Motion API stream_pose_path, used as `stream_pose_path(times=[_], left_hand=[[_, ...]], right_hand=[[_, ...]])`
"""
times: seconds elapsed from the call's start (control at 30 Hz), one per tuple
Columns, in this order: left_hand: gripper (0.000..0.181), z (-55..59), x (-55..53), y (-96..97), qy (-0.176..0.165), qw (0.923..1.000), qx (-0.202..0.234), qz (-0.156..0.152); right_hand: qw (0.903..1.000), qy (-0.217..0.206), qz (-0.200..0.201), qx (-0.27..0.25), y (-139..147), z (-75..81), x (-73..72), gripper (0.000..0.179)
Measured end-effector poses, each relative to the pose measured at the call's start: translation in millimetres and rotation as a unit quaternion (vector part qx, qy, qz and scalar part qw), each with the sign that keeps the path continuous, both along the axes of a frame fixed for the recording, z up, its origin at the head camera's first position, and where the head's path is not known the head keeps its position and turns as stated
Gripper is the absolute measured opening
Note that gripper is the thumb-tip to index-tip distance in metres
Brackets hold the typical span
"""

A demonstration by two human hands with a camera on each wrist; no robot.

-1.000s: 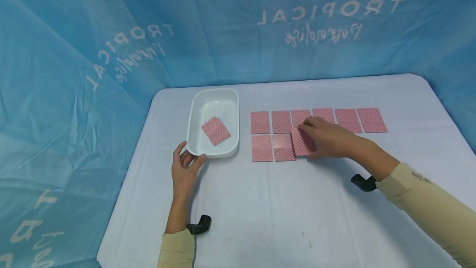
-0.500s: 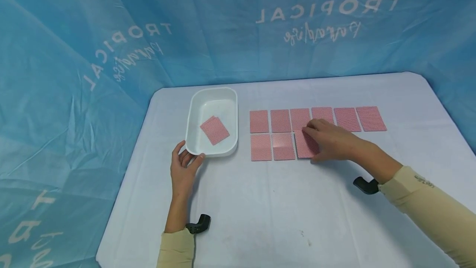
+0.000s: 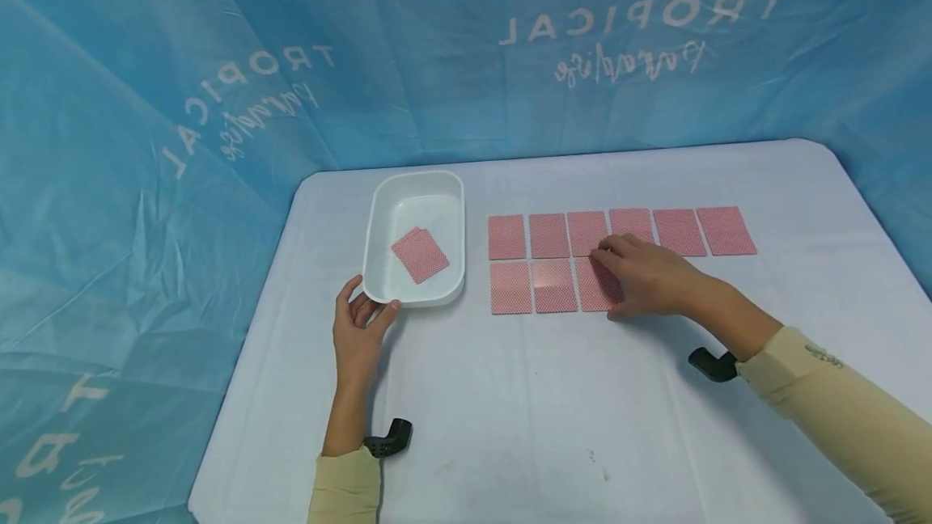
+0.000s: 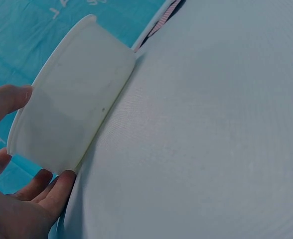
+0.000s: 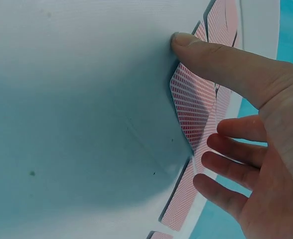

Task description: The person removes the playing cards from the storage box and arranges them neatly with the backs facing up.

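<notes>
My left hand holds the near left corner of a white plastic tray. In the left wrist view the thumb is at the tray's rim and the other fingers lie around its end, low by the table. Two overlapping playing cards, patterned backs up, lie inside. Over the right end of the nearer card row, my right hand spans a face-down playing card that lies flat, partly covered. Its thumb and loosely bent fingers are spread apart in the right wrist view.
Several face-down cards form a straight back row, and two more lie in the front row left of my right hand. White cloth covers the table. Blue printed curtains hang behind and to the left.
The card under my right hand has shifted slightly right and settled flat beside the front row, after overlapping its neighbour. My right fingers have loosened from it. The left hand and tray stay put.
</notes>
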State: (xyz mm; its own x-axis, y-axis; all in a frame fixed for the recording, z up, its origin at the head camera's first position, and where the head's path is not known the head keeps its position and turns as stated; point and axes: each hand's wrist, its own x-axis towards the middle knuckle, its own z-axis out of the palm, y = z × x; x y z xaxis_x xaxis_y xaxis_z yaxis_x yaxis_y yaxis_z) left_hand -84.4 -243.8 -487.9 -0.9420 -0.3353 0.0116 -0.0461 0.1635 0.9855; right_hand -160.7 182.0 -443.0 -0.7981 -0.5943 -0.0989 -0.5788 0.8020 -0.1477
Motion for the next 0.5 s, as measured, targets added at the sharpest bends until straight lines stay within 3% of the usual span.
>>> stream_pose_path(times=[0.03, 0.23, 0.5], left_hand=[[0.076, -4.3, -1.1, -1.5, 0.002, 1.0000, -0.001, 0.002], [0.078, -0.6, -1.4, -0.9, -0.006, 0.9999, 0.008, -0.003], [0.076, 27.2, 6.2, 8.9, -0.008, 0.9998, -0.011, -0.011]], right_hand=[[1.0000, 0.000, 0.000, -0.001, 0, 0.6, 0.2, 0.093], [0.9994, -0.023, -0.015, -0.020, -2, 4.2, -2.8, 0.096], [0.9971, -0.040, -0.010, -0.063, -10, 12.6, -16.1, 0.087]])
